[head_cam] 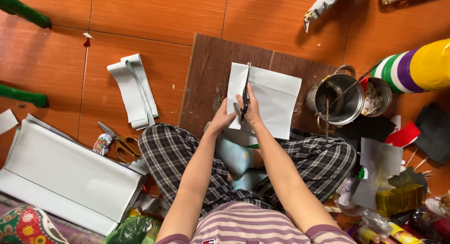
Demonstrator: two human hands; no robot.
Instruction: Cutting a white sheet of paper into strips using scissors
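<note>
your right hand [252,108] is wrapped around the dark-handled pinking shears [245,95], blades pointing to 12 o'clock up the zigzag left edge of the pale grey rectangular sheet [272,96] lying on the dark brown wooden board [206,80]. your left hand [220,120] pinches the sheet's lower left corner, at about 8 o'clock from the shears. i'd say the risk is the narrow strip flopping so the cut wanders, or those left fingertips drifting under the blades. the dented metal pot [338,101] at 3 o'clock sits near the sheet's right edge, so a tug could snag it.
</note>
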